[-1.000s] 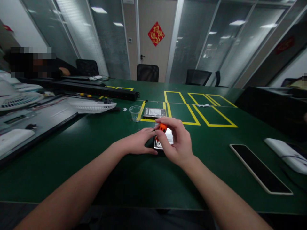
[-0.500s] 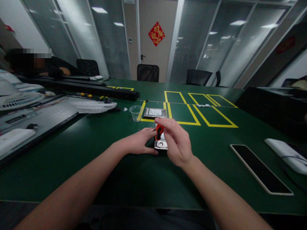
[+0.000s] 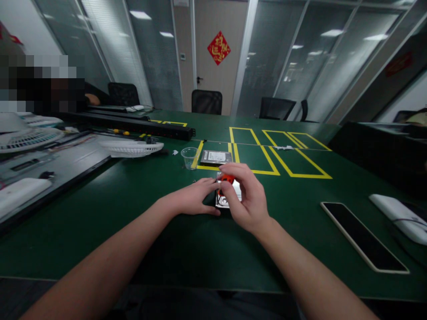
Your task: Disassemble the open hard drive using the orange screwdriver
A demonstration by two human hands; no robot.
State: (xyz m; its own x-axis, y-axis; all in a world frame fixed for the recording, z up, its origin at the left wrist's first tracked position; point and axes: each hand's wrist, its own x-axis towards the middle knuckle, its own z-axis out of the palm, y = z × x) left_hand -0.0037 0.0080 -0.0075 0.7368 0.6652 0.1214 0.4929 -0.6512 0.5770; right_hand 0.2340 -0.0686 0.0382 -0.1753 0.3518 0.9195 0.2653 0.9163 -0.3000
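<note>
A silvery hard drive (image 3: 224,202) lies flat on the green table in front of me. My left hand (image 3: 196,197) grips it from the left, fingers at its far part and thumb at its near corner. Above the drive, my right hand (image 3: 245,195) has thumb and fingers around the red and black handle of a screwdriver (image 3: 228,179). The handle covers part of the drive, and the screwdriver's tip cannot be made out. Just beyond sits a second hard drive (image 3: 216,157) with a white label, and a clear plastic cup (image 3: 190,158) stands to its left.
Yellow tape rectangles (image 3: 293,176) mark the table. A phone (image 3: 365,237) and a white device (image 3: 398,218) lie at right. Fan parts (image 3: 131,148), a metal panel (image 3: 71,162) and long black bars (image 3: 140,127) occupy the left, where another person sits.
My right thumb and fingers have shifted on the screwdriver handle, which now shows at a different angle. My left hand stays in place on the hard drive.
</note>
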